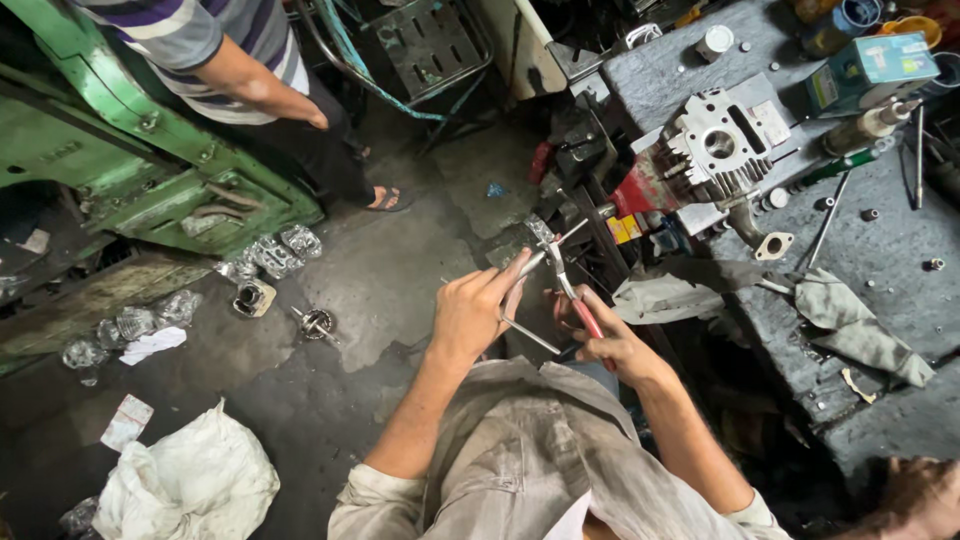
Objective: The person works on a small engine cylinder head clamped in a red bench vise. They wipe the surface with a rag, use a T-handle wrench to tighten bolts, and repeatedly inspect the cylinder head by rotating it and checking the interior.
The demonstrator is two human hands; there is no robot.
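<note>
Gripping red-handled pliers in a closed right hand, the person holds their tip against a small metal part, just in front of the chest. The left hand has its fingers curled, pinching a thin metal rod beside the pliers. An engine cylinder block sits on the grey workbench to the right, near a crumpled rag. Another person's arm rests by a green machine.

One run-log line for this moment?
left hand: holds thin metal rod | right hand: red-handled pliers gripping rod end | bench: cylinder head
</note>
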